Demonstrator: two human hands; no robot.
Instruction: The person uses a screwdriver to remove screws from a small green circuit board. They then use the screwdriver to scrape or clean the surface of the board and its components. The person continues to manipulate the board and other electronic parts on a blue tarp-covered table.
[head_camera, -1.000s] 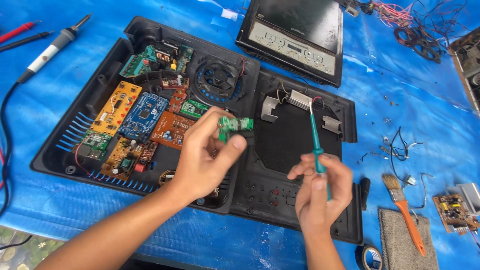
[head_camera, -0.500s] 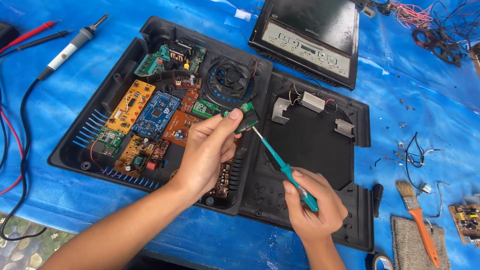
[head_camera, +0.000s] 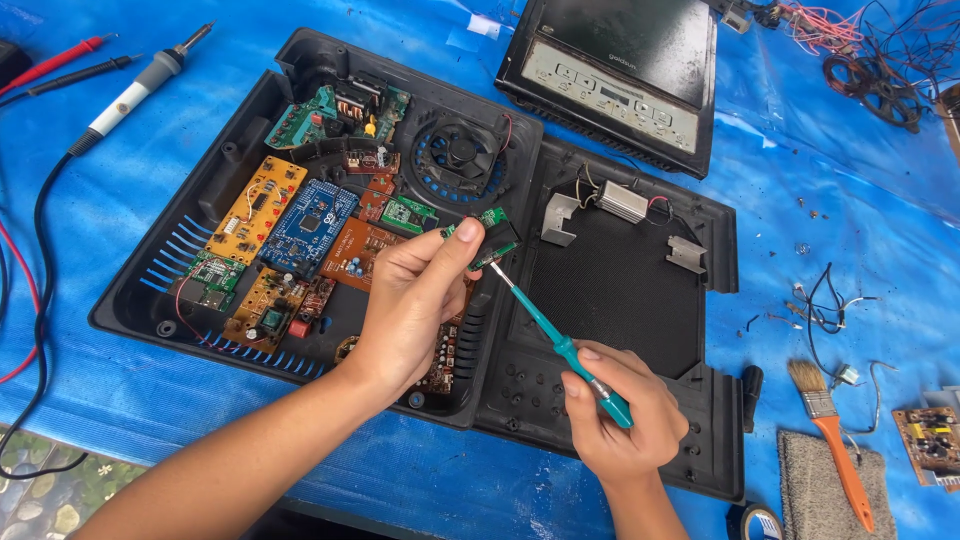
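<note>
Up and left of the right hand (head_camera: 625, 420), the left hand (head_camera: 415, 305) pinches a small green board (head_camera: 487, 235). The right grips a green screwdriver (head_camera: 560, 345) (slanting up-left), its tip touching the board's lower edge.

The left hand (head_camera: 415, 300) pinches a small green circuit board (head_camera: 487, 235) above the black plastic casing (head_camera: 620, 300). The right hand (head_camera: 625, 420), nearer the casing's front edge, grips a teal screwdriver (head_camera: 555, 335) whose tip touches that board. Left inside the casing lie a blue board (head_camera: 310, 225), orange boards and a fan (head_camera: 460, 155).
</note>
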